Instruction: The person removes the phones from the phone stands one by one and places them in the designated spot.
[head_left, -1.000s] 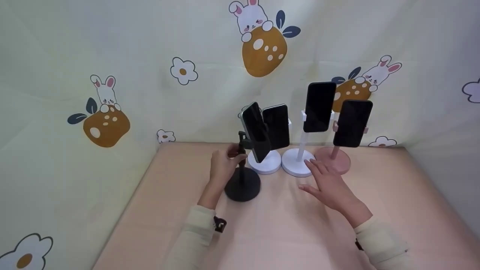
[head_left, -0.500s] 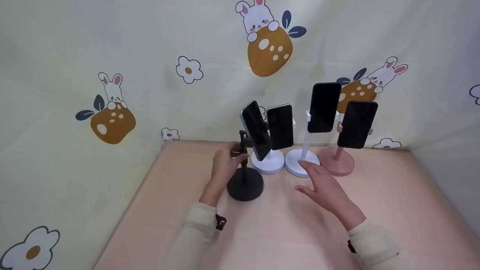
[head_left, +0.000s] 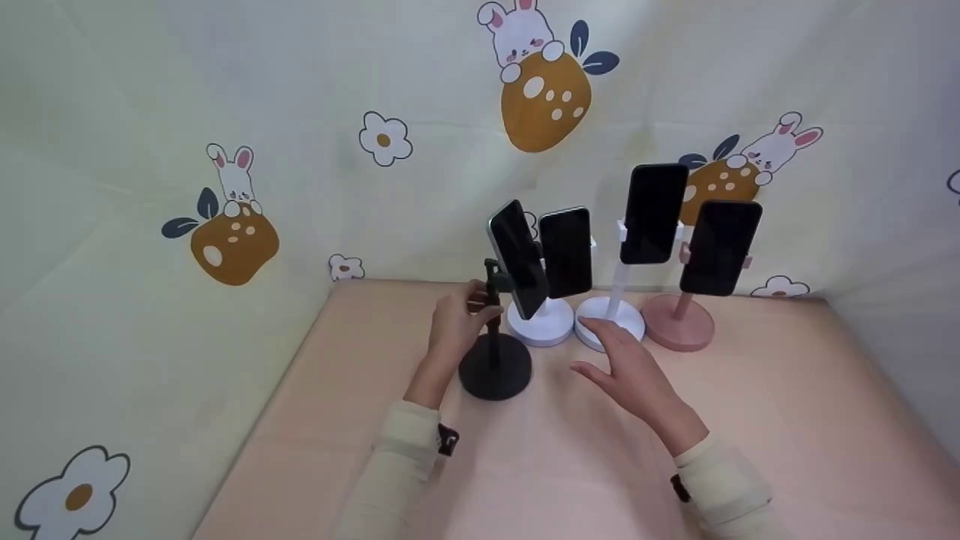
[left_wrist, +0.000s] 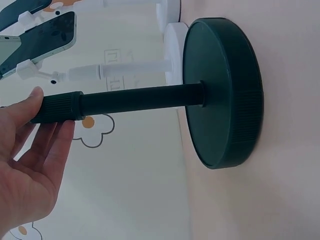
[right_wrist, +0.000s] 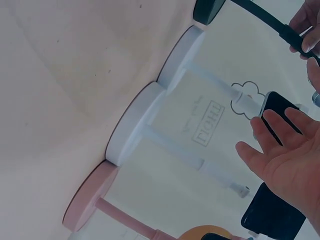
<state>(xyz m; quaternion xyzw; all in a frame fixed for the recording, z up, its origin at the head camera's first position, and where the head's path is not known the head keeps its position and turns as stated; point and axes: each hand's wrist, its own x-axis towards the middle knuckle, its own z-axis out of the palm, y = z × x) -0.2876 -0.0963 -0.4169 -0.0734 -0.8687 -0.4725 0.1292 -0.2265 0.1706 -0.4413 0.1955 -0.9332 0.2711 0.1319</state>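
In the head view my left hand (head_left: 451,324) pinches the post of a black phone stand (head_left: 495,367). The left wrist view shows thumb and fingertips on the ribbed collar (left_wrist: 57,107) of that post, its round base standing on the table. A phone (head_left: 517,259) sits tilted and turned sideways in the black stand's clamp. My right hand (head_left: 634,371) hangs in the air in front of a white stand (head_left: 611,324), fingers apart and holding nothing. In the right wrist view its fingers (right_wrist: 272,135) are spread, with the stands behind them.
Another white stand (head_left: 541,324) with a phone (head_left: 568,251) stands right behind the black one. Further right, one phone (head_left: 655,214) tops the taller white stand and another phone (head_left: 721,247) the pink stand (head_left: 679,324). A patterned cloth wall (head_left: 427,202) backs the table (head_left: 525,480).
My right hand has moved left toward the black stand, its fingers still free. My left hand keeps its grip on the post. The whole head view has shifted slightly.
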